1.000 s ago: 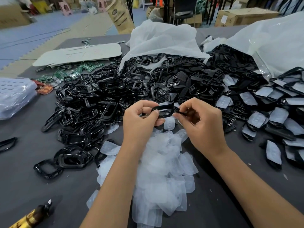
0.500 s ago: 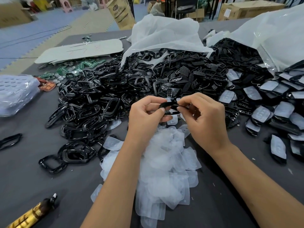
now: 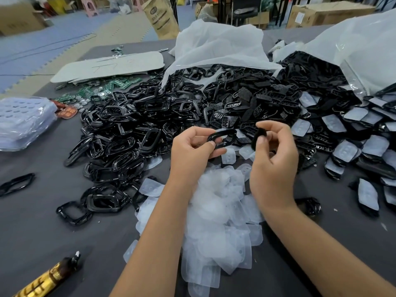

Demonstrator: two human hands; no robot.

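Note:
My left hand (image 3: pixel 190 150) grips a glossy black oval frame (image 3: pixel 222 138), thumb on its near rim, holding it above the table. My right hand (image 3: pixel 273 155) pinches a small dark piece (image 3: pixel 259 136) between thumb and forefinger, a short gap to the right of the frame. Below both hands lies a heap of translucent white pads (image 3: pixel 220 221). A big pile of the same black frames (image 3: pixel 128 133) spreads to the left, and black button pads (image 3: pixel 265 99) lie behind the hands.
Black shells with white pads (image 3: pixel 351 146) cover the right side. White plastic bags (image 3: pixel 218 46) spill parts at the back. Green circuit boards (image 3: pixel 102 88), a bagged bundle (image 3: pixel 23 121) at left, a gold-and-black tube (image 3: pixel 49 277) near the front edge, a grey table (image 3: pixel 32 228).
The two hands have drawn apart: the right one has pulled a small dark piece away from the frame, which stays in the left hand.

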